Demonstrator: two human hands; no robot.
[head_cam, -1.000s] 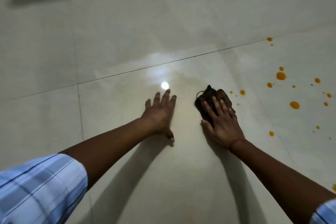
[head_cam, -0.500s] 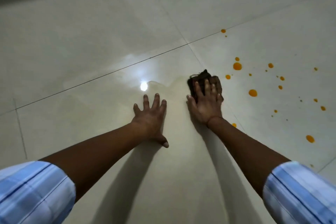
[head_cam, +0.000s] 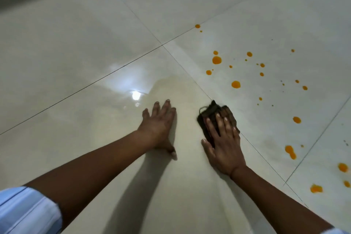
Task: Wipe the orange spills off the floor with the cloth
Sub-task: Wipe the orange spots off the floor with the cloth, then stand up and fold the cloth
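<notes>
Two hands rest on the tiled floor [head_cam: 79,47]. Left hand [head_cam: 158,126]: flat, fingers spread, bracing, holding nothing. Right hand [head_cam: 225,150]: straight fingers pressing a dark cloth [head_cam: 211,113] onto the floor beside a tile joint. Orange spills [head_cam: 236,84] lie scattered to the right of the cloth, unwiped. Good practice, by judgement: apply even pressure, sweep rightward through the nearest drops, and refold the cloth to limit smearing.

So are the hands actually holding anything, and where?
Nothing is gripped. The right hand presses flat on top of the dark cloth; the left hand lies open on the floor.
</notes>
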